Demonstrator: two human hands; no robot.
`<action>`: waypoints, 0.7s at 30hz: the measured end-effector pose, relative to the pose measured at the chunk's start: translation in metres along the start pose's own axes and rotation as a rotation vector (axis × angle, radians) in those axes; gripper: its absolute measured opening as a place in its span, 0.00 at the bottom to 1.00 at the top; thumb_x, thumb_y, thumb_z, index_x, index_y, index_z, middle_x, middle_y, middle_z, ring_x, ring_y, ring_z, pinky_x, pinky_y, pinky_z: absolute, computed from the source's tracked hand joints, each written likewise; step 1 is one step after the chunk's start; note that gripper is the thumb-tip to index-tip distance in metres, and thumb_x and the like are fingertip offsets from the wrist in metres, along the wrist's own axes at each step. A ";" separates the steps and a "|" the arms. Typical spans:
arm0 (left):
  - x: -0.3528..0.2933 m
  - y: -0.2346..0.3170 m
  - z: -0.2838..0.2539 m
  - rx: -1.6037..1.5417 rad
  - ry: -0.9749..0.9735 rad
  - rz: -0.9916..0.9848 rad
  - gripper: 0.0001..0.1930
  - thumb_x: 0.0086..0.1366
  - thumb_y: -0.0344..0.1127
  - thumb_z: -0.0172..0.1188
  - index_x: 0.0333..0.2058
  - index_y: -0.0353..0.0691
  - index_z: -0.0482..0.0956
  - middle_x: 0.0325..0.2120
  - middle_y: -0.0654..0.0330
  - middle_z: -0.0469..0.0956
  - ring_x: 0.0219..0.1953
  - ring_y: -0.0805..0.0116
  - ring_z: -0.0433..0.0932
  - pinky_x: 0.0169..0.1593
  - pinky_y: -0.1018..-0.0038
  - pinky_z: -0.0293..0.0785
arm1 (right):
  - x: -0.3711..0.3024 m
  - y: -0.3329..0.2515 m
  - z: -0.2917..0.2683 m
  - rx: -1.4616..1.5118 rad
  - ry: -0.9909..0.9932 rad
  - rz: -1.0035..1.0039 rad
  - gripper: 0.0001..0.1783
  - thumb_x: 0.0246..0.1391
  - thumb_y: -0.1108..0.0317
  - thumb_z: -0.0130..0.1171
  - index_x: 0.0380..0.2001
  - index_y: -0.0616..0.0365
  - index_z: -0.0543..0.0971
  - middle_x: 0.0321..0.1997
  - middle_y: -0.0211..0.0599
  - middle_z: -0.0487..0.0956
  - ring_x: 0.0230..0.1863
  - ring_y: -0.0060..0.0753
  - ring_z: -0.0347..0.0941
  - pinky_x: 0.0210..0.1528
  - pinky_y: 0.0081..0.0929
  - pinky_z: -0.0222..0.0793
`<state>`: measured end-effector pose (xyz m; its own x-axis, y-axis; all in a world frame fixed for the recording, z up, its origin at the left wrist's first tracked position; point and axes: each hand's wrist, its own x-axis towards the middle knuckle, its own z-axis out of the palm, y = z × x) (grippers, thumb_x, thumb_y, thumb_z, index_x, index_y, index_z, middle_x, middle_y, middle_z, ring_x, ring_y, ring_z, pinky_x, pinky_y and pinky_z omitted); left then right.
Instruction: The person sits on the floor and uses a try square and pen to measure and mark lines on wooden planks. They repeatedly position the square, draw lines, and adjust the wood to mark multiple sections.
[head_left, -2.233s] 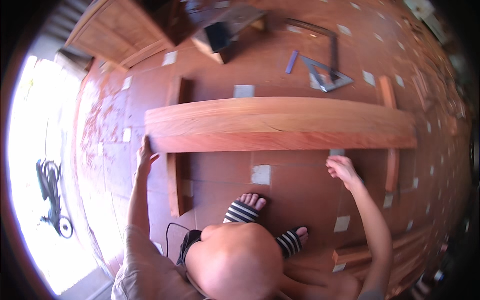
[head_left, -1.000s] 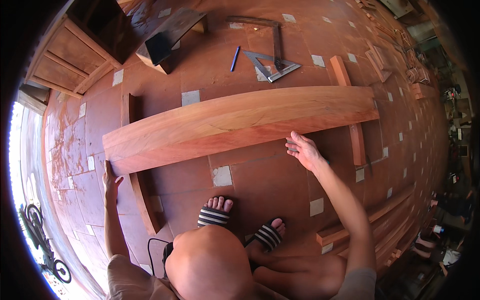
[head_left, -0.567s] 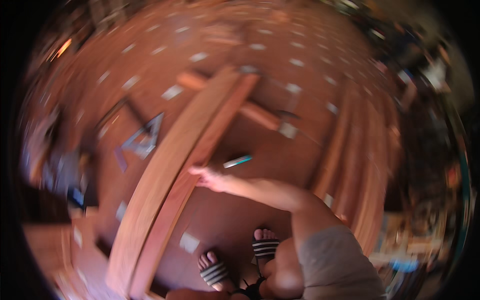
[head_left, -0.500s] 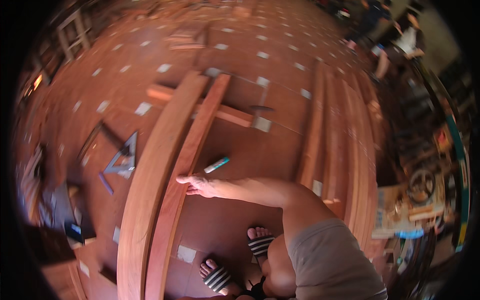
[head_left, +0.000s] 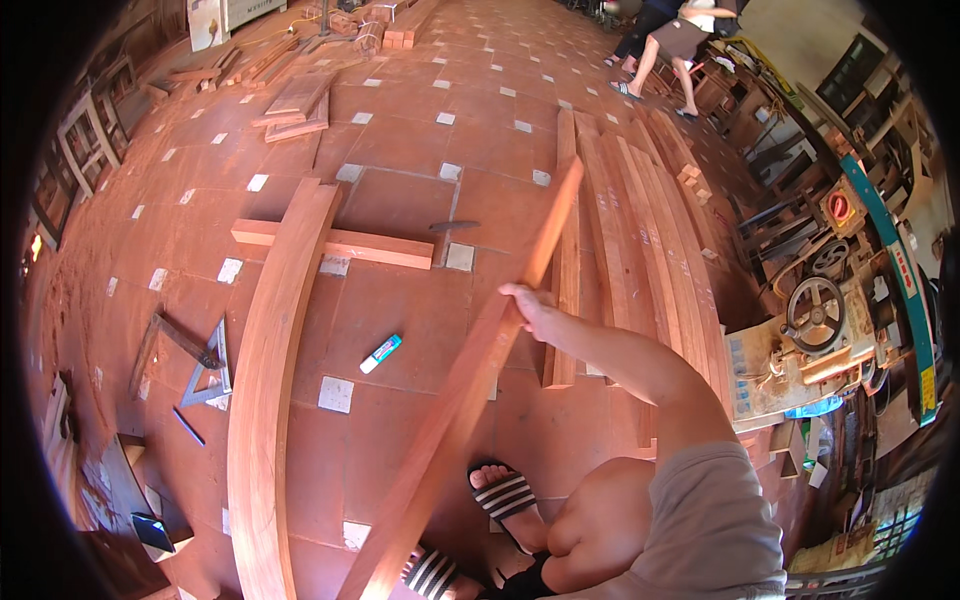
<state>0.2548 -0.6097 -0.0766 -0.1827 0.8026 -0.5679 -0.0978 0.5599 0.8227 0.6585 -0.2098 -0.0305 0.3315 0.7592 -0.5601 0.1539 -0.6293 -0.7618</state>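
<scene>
Reddish slim beam (head_left: 458, 400) up and away: the right hand (head_left: 535, 314), fingers wrapped round it, now holds it over the floor (head_left: 455, 312), apart from the curved beam (head_left: 264, 400), splitting the pair; left hand unseen, can't tell.

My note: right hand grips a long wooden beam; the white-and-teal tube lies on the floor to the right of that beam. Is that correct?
The side is wrong: the head view shows the white-and-teal tube on the floor to the left of the long wooden beam. The right hand does grip that beam.
</scene>
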 end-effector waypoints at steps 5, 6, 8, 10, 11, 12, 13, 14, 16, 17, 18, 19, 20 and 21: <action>0.006 0.007 0.038 0.018 -0.218 -0.099 0.34 0.78 0.44 0.55 0.77 0.53 0.53 0.72 0.55 0.60 0.63 0.60 0.74 0.59 0.59 0.78 | 0.040 0.010 -0.059 -0.176 0.186 -0.044 0.42 0.44 0.50 0.75 0.59 0.64 0.79 0.61 0.47 0.81 0.56 0.42 0.82 0.51 0.43 0.81; 0.007 0.007 0.044 0.021 -0.250 -0.119 0.34 0.78 0.44 0.55 0.77 0.53 0.53 0.72 0.55 0.61 0.63 0.60 0.74 0.59 0.60 0.78 | 0.048 0.011 -0.069 -0.226 0.241 -0.049 0.41 0.45 0.49 0.75 0.59 0.64 0.79 0.60 0.47 0.81 0.56 0.42 0.82 0.52 0.43 0.81; 0.009 0.007 0.055 0.029 -0.309 -0.153 0.34 0.78 0.43 0.56 0.77 0.51 0.53 0.72 0.55 0.61 0.63 0.60 0.74 0.59 0.60 0.78 | 0.062 0.014 -0.084 -0.291 0.302 -0.072 0.41 0.46 0.48 0.75 0.59 0.65 0.79 0.60 0.47 0.82 0.56 0.41 0.82 0.52 0.42 0.81; 0.009 0.006 0.064 0.030 -0.359 -0.188 0.34 0.78 0.43 0.56 0.77 0.50 0.54 0.71 0.55 0.62 0.63 0.61 0.74 0.59 0.60 0.78 | 0.075 0.013 -0.094 -0.337 0.344 -0.098 0.41 0.47 0.47 0.74 0.59 0.65 0.79 0.59 0.47 0.82 0.55 0.41 0.82 0.52 0.42 0.80; 0.010 0.005 0.068 0.032 -0.379 -0.203 0.34 0.78 0.43 0.57 0.77 0.49 0.54 0.71 0.55 0.63 0.63 0.61 0.74 0.59 0.61 0.78 | 0.079 0.012 -0.096 -0.360 0.359 -0.109 0.41 0.47 0.47 0.74 0.59 0.65 0.79 0.59 0.47 0.82 0.55 0.41 0.81 0.52 0.41 0.80; 0.012 0.005 0.073 0.033 -0.402 -0.214 0.34 0.77 0.42 0.57 0.76 0.49 0.55 0.71 0.55 0.63 0.63 0.61 0.74 0.59 0.61 0.78 | 0.081 0.010 -0.098 -0.373 0.369 -0.118 0.41 0.48 0.47 0.74 0.59 0.65 0.79 0.59 0.47 0.82 0.55 0.41 0.81 0.53 0.41 0.80; 0.012 0.004 0.078 0.034 -0.427 -0.225 0.34 0.77 0.42 0.57 0.76 0.48 0.55 0.71 0.54 0.63 0.63 0.61 0.74 0.60 0.61 0.78 | 0.083 0.006 -0.099 -0.395 0.382 -0.133 0.42 0.48 0.46 0.74 0.59 0.65 0.79 0.58 0.47 0.82 0.55 0.40 0.81 0.53 0.41 0.80; 0.015 0.003 0.085 0.031 -0.455 -0.233 0.34 0.77 0.42 0.58 0.76 0.47 0.55 0.71 0.54 0.64 0.63 0.61 0.75 0.60 0.61 0.78 | 0.081 0.002 -0.099 -0.417 0.397 -0.148 0.42 0.49 0.46 0.74 0.59 0.65 0.79 0.58 0.48 0.82 0.55 0.40 0.81 0.53 0.41 0.80; 0.021 0.001 0.098 0.029 -0.512 -0.241 0.34 0.77 0.42 0.58 0.76 0.46 0.56 0.70 0.54 0.64 0.63 0.61 0.75 0.60 0.62 0.78 | 0.069 -0.006 -0.097 -0.442 0.401 -0.203 0.42 0.50 0.45 0.74 0.59 0.65 0.79 0.57 0.48 0.82 0.55 0.40 0.81 0.53 0.40 0.79; 0.023 0.000 0.105 0.026 -0.540 -0.245 0.34 0.77 0.41 0.59 0.76 0.46 0.56 0.70 0.54 0.65 0.63 0.62 0.75 0.60 0.62 0.78 | 0.058 -0.007 -0.095 -0.419 0.366 -0.205 0.42 0.50 0.44 0.74 0.59 0.66 0.79 0.57 0.48 0.82 0.55 0.39 0.81 0.54 0.40 0.79; 0.026 -0.002 0.112 0.023 -0.570 -0.247 0.35 0.77 0.41 0.59 0.76 0.45 0.56 0.70 0.54 0.65 0.63 0.62 0.75 0.60 0.62 0.78 | 0.044 -0.006 -0.092 -0.383 0.310 -0.207 0.42 0.51 0.44 0.74 0.59 0.66 0.78 0.57 0.48 0.82 0.55 0.39 0.81 0.54 0.39 0.79; 0.028 -0.004 0.119 0.022 -0.599 -0.250 0.35 0.77 0.41 0.59 0.76 0.44 0.56 0.70 0.54 0.66 0.63 0.62 0.75 0.60 0.63 0.78 | 0.027 -0.001 -0.088 -0.301 0.221 -0.180 0.42 0.51 0.43 0.73 0.59 0.66 0.78 0.56 0.48 0.82 0.54 0.39 0.81 0.54 0.39 0.79; 0.031 -0.006 0.127 0.012 -0.637 -0.257 0.35 0.76 0.41 0.60 0.76 0.44 0.57 0.70 0.54 0.66 0.63 0.62 0.75 0.60 0.63 0.78 | 0.008 0.010 -0.085 -0.265 0.119 -0.134 0.42 0.52 0.43 0.73 0.59 0.66 0.78 0.56 0.48 0.83 0.54 0.39 0.81 0.54 0.39 0.79; 0.033 -0.008 0.134 0.005 -0.669 -0.264 0.35 0.76 0.41 0.60 0.76 0.43 0.57 0.69 0.53 0.66 0.64 0.62 0.75 0.60 0.63 0.78 | -0.013 0.027 -0.082 -0.259 0.032 -0.113 0.42 0.52 0.42 0.73 0.59 0.66 0.78 0.56 0.48 0.83 0.54 0.39 0.81 0.54 0.38 0.79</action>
<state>0.3803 -0.5603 -0.1044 0.4852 0.5935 -0.6421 -0.0512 0.7524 0.6568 0.7350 -0.2506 -0.0170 0.3277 0.8238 -0.4626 0.4230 -0.5658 -0.7078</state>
